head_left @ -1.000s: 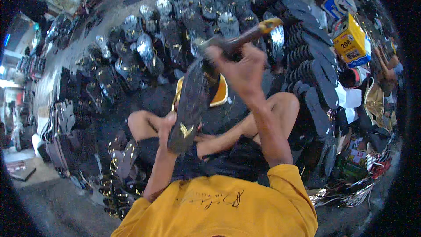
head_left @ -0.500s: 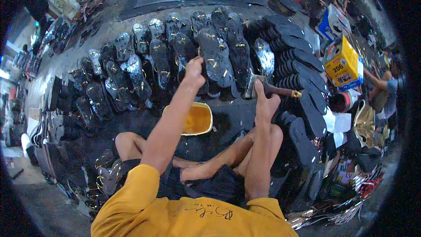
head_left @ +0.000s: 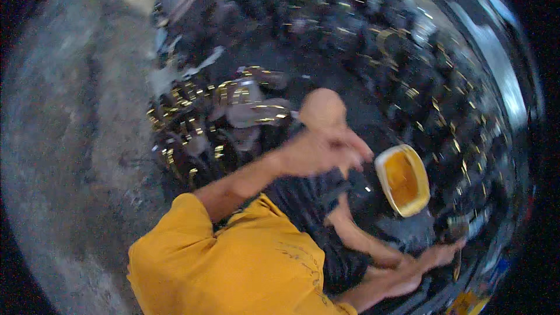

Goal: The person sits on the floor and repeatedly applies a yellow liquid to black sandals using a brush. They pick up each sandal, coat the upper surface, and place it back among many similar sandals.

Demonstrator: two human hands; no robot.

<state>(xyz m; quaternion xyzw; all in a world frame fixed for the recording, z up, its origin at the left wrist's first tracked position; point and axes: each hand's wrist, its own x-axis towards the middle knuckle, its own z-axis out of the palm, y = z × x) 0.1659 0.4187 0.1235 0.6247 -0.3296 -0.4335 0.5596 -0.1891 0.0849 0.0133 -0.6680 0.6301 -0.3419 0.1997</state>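
My left hand (head_left: 326,154) hovers over my bent left knee, its fingers loosely stretched toward a white-rimmed tub (head_left: 430,189) of amber liquid. It seems to hold nothing, though motion blurs the fingers. At the lower right, my right hand (head_left: 440,255) is closed on a wide flat brush (head_left: 457,227), whose brown handle sticks out below the fist. The brush looks smeared and lies beyond the tub's near end. Beside my left knee are dark sandal soles (head_left: 254,114) with gold-coloured fittings.
More dark soles with gold glints (head_left: 440,105) spread in rows along the right. Bare grey concrete floor (head_left: 76,140) runs down the left. A yellow box (head_left: 466,303) shows at the lower right edge. The whole picture is blurred by head movement.
The view has swung to the left, bringing the soles by my left knee into the middle. My left hand has drawn back from the rows of soles; the right still grips the brush.
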